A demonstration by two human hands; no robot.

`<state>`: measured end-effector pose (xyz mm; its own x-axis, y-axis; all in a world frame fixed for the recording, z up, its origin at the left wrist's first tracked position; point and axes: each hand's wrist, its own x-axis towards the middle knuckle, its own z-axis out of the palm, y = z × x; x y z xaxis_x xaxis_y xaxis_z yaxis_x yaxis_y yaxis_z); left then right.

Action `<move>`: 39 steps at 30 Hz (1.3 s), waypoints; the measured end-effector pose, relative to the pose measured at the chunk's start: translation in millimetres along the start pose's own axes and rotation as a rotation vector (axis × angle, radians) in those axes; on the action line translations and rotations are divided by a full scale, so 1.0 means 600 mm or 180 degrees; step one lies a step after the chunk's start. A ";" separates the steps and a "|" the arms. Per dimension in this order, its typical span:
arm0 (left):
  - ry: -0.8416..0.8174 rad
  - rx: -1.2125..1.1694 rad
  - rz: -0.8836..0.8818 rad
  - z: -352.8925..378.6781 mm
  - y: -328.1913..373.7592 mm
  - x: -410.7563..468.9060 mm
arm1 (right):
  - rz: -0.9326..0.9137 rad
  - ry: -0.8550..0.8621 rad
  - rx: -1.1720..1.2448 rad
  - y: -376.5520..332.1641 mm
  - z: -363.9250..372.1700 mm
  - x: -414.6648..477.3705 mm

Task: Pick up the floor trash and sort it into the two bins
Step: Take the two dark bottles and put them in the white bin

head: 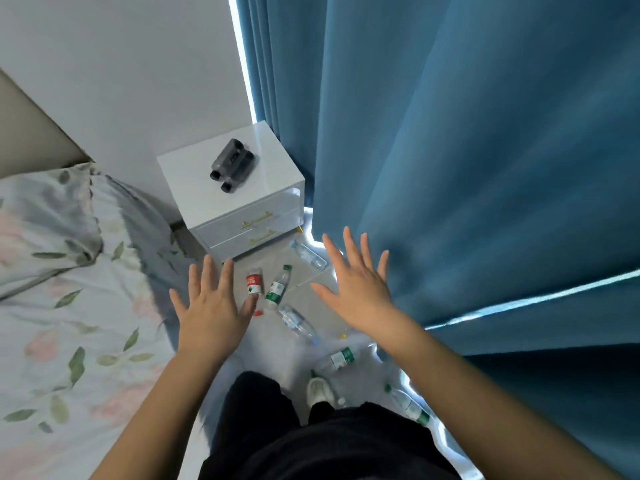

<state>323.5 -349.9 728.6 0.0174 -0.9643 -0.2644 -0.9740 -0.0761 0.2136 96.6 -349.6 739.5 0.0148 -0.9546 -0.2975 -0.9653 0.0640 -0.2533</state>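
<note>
Both hands are hanging out in front over the floor, fingers spread wide and holding nothing; the left hand (211, 306) is hovering by the edge of the bed (69, 306), the right hand (356, 289) is hovering close to the blue curtain (485, 168).

The trash is lying all over the narrow strip of floor between bed and curtain. A red-labelled bottle (254, 280) and a green-labelled bottle (278, 285) are lying side by side just past the left fingertips. A clear bottle (308, 254) is resting near the foot of the white nightstand (239, 202); another clear bottle (298, 322) is lying between the two hands. Nearer the person's white shoe (318, 391), a second green-labelled bottle (337, 360) is lying on its side, and one more bottle (410, 405) is sitting down by the curtain hem. A small yellow cap (343, 336) and a red cap (257, 312) are loose among them.

By my reading the job is barely beginning: nothing is in either hand, at least six bottles are waiting on the floor, and the two bins are not showing anywhere in this view, so no sorting can be judged; all the picking up and sorting is looking like work to come. The dark binocular-shaped object (233, 164) on the nightstand is not looking like floor trash.
</note>
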 end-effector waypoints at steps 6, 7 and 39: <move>0.0042 -0.0013 -0.0218 -0.030 -0.051 0.132 | -0.0239 -0.0123 -0.0185 -0.061 -0.012 0.154; 0.0042 -0.0020 -0.0204 -0.036 -0.061 0.161 | -0.0265 -0.0117 -0.0234 -0.074 -0.012 0.185; -0.1460 -0.0632 0.0278 0.125 -0.216 1.119 | 0.2971 -0.0499 0.2626 -0.306 0.283 1.022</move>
<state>444.3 -968.5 453.2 -0.2066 -0.7619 -0.6139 -0.9049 -0.0898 0.4161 327.4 -897.5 447.5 -0.4998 -0.4061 -0.7650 -0.1748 0.9124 -0.3701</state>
